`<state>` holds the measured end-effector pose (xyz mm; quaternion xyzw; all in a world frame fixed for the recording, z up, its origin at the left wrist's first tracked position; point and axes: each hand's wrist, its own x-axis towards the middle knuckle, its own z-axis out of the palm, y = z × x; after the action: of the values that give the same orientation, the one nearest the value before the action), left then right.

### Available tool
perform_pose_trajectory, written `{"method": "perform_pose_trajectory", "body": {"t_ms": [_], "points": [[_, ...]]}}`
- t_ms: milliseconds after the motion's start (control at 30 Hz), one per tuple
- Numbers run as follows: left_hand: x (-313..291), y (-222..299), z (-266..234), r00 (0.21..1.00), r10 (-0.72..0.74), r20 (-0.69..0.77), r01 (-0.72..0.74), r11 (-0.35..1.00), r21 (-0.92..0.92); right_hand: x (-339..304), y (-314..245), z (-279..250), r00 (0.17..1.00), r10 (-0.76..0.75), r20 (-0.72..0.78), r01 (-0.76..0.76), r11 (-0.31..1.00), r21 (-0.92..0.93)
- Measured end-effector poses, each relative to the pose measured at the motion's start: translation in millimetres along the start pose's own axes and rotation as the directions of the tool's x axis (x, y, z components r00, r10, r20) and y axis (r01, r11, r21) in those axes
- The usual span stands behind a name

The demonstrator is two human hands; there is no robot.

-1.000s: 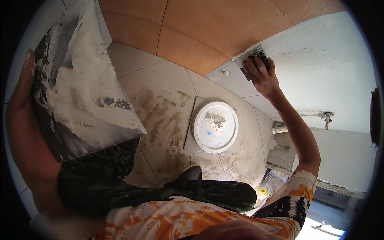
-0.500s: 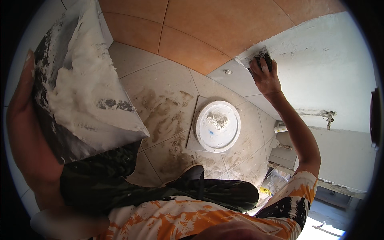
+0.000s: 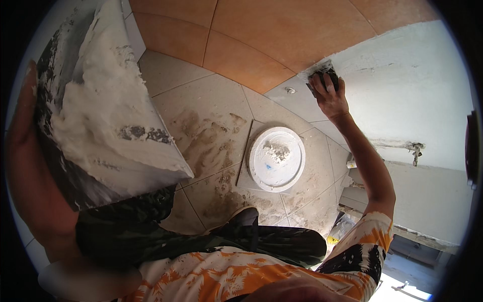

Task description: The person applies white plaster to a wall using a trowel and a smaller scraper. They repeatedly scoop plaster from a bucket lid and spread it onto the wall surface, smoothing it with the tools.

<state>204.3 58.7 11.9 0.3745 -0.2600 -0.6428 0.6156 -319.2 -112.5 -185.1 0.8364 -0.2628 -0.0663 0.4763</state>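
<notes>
On the left, my left hand point(image 3: 29, 95) grips the edge of a large dark plasterer's board point(image 3: 58, 168), held tilted up. A thick, uneven layer of wet white plaster point(image 3: 100, 105) covers most of its face. My right arm reaches out to the wall, where my right hand point(image 3: 332, 103) is closed around a small dark flat tool point(image 3: 329, 80), which looks like a putty knife. Its blade lies against the white plastered wall point(image 3: 407, 90), right beside the lower edge of the orange tiles point(image 3: 276, 35). My fingers partly hide the tool.
A round white bucket point(image 3: 252, 173), its top smeared with plaster, stands on the grey tiled floor point(image 3: 176, 75) amid brown smudges. My shoe point(image 3: 242, 219) is near it. A pipe fitting point(image 3: 416, 151) sticks out of the wall on the right; a plastic bag point(image 3: 342, 227) lies below.
My right hand and its tool have slid slightly left along the tile edge. The plasterer's board has shifted only a little; both hands keep their hold.
</notes>
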Motion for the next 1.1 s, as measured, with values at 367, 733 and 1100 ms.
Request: {"method": "perform_pose_trajectory", "body": {"t_ms": [367, 733, 1100], "points": [[5.1, -0.5, -11.4, 0.977, -0.106, 0.184, 0.136, 0.978, -0.159, 10.9, -5.9, -29.1, 0.999, 0.025, -0.02, -0.023, 0.995, 0.1], [-0.1, 0.8, -23.1, 0.985, -0.057, 0.164, 0.083, 0.984, -0.158, 3.0, -6.5, -31.6, 1.0, 0.024, 0.016, -0.026, 0.997, 0.076], [-1.2, -2.4, -20.7, 0.999, -0.022, 0.032, 0.024, 0.997, -0.071, -1.8, -6.5, -6.1, 0.997, 0.028, 0.069, -0.022, 0.996, -0.087]]}}
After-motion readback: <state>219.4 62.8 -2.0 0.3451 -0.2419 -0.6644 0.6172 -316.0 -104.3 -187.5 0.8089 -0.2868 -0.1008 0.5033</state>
